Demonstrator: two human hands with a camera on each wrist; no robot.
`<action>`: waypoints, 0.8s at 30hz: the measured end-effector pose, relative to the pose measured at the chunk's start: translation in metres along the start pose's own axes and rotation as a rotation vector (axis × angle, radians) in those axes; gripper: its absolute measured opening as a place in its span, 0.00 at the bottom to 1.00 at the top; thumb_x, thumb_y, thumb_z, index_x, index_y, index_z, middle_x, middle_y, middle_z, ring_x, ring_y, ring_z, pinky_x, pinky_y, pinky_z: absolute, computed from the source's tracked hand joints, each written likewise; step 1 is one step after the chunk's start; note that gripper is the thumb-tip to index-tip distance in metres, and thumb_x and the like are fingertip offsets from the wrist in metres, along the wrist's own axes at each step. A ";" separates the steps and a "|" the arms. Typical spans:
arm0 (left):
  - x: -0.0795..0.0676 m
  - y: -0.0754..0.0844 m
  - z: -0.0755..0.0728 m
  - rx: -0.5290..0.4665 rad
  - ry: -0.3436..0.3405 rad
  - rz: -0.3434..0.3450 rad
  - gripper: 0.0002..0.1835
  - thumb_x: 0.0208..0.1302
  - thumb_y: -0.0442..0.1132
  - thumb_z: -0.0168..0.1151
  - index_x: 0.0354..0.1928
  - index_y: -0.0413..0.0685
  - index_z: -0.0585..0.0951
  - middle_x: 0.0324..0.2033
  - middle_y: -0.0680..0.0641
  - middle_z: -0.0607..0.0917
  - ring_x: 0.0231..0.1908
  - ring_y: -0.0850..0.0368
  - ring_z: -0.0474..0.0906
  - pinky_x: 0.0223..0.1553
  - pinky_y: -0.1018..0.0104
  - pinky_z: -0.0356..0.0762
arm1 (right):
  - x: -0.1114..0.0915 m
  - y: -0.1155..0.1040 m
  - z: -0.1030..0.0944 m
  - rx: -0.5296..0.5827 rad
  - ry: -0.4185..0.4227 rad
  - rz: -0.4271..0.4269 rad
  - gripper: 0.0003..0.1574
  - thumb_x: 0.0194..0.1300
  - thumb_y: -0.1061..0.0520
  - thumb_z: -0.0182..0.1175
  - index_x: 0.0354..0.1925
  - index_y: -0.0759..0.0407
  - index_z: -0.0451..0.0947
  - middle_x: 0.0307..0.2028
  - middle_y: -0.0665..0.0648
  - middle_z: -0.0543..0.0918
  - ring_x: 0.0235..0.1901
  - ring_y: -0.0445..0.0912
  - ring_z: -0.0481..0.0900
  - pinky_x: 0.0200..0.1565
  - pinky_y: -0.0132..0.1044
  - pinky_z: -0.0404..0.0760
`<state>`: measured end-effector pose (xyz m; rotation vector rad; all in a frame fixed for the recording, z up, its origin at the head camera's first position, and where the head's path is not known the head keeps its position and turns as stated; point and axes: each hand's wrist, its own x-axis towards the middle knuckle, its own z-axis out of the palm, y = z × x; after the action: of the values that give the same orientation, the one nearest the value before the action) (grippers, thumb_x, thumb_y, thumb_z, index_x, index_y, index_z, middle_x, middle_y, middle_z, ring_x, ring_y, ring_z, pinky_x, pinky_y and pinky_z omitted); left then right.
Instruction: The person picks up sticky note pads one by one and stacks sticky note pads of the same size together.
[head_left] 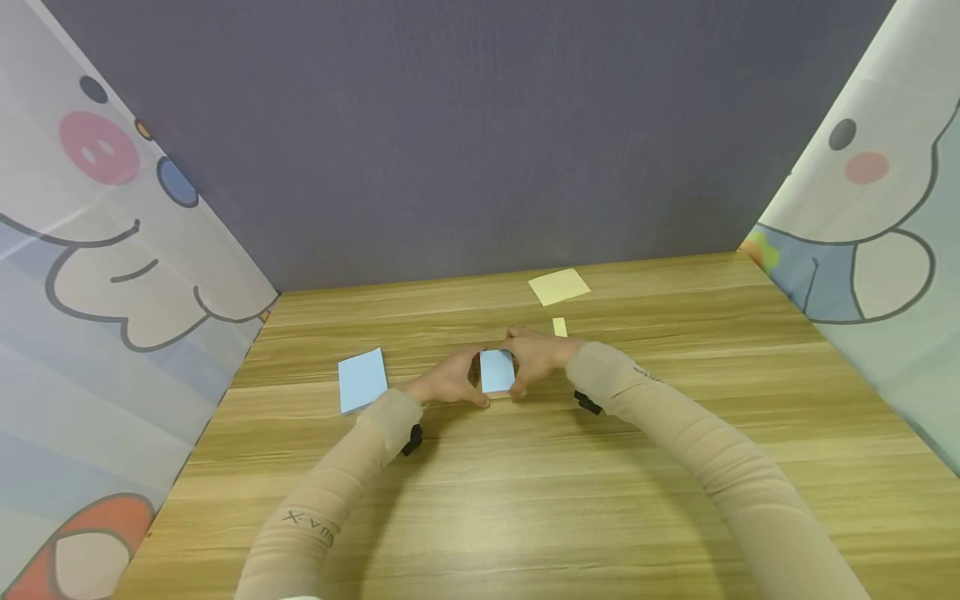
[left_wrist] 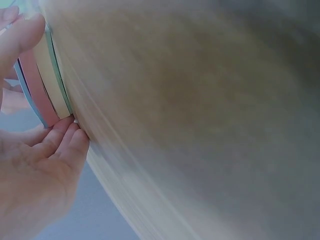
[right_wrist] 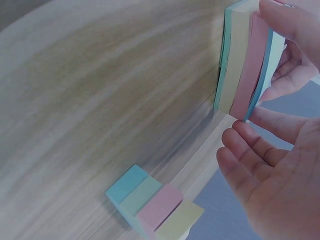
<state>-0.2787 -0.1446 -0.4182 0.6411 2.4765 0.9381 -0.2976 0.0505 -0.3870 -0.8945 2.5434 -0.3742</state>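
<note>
Between my two hands stands a stack of square sticky note pads (head_left: 497,371), light blue on top. Its edges show blue, pink (left_wrist: 37,87), pale yellow and green layers in the left wrist view. My left hand (head_left: 452,379) holds the left side of the stack, thumb at the near edge and fingers at the far one. From the right, my right hand (head_left: 536,357) grips the same stack (right_wrist: 240,65) with thumb and fingers. Beside the right hand is a small stack of narrow sticky notes (right_wrist: 155,200) in blue, green, pink and yellow.
A larger light blue pad (head_left: 362,381) lies left of my left wrist. At the back of the wooden table (head_left: 480,500) lies a pale yellow pad (head_left: 558,287). A dark panel (head_left: 480,142) rises behind the table, and printed cloths hang on both sides.
</note>
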 end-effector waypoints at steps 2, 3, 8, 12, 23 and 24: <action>0.000 0.001 0.000 0.008 -0.001 0.001 0.53 0.45 0.38 0.73 0.69 0.37 0.51 0.62 0.40 0.64 0.59 0.48 0.64 0.61 0.55 0.64 | 0.000 0.000 -0.001 0.003 0.001 -0.002 0.49 0.43 0.45 0.72 0.62 0.56 0.66 0.50 0.57 0.68 0.44 0.47 0.67 0.46 0.39 0.73; 0.000 0.001 -0.001 0.013 -0.003 0.002 0.53 0.45 0.38 0.73 0.69 0.37 0.50 0.63 0.40 0.63 0.60 0.47 0.63 0.61 0.55 0.64 | -0.001 0.000 -0.001 0.003 0.002 -0.002 0.49 0.43 0.45 0.72 0.62 0.56 0.66 0.50 0.57 0.68 0.44 0.47 0.67 0.46 0.39 0.73; -0.001 0.003 -0.002 0.016 -0.004 0.001 0.53 0.45 0.39 0.72 0.69 0.36 0.49 0.64 0.39 0.61 0.61 0.46 0.62 0.62 0.53 0.63 | -0.002 -0.001 -0.002 0.000 0.005 0.000 0.49 0.43 0.45 0.72 0.62 0.56 0.66 0.51 0.57 0.68 0.45 0.47 0.68 0.46 0.40 0.73; 0.000 0.002 -0.002 0.008 -0.007 0.000 0.53 0.45 0.39 0.73 0.69 0.37 0.50 0.63 0.40 0.62 0.61 0.46 0.62 0.62 0.53 0.63 | -0.002 0.000 -0.002 0.006 0.005 0.005 0.49 0.43 0.45 0.72 0.62 0.56 0.66 0.51 0.57 0.67 0.46 0.48 0.67 0.47 0.40 0.73; 0.000 -0.001 0.002 -0.003 -0.002 0.005 0.54 0.43 0.38 0.73 0.69 0.39 0.50 0.63 0.42 0.62 0.62 0.48 0.60 0.64 0.53 0.59 | -0.002 0.002 0.002 0.039 0.004 0.007 0.50 0.41 0.46 0.73 0.62 0.55 0.66 0.50 0.56 0.67 0.45 0.47 0.67 0.47 0.41 0.73; -0.001 -0.002 0.003 -0.012 0.000 0.012 0.54 0.42 0.37 0.74 0.69 0.38 0.50 0.63 0.41 0.63 0.61 0.48 0.61 0.64 0.53 0.59 | -0.002 0.002 0.003 0.044 0.001 0.006 0.50 0.41 0.46 0.73 0.62 0.55 0.66 0.50 0.55 0.67 0.45 0.47 0.68 0.47 0.40 0.73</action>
<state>-0.2771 -0.1445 -0.4213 0.6529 2.4673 0.9568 -0.2959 0.0527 -0.3899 -0.8709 2.5283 -0.4276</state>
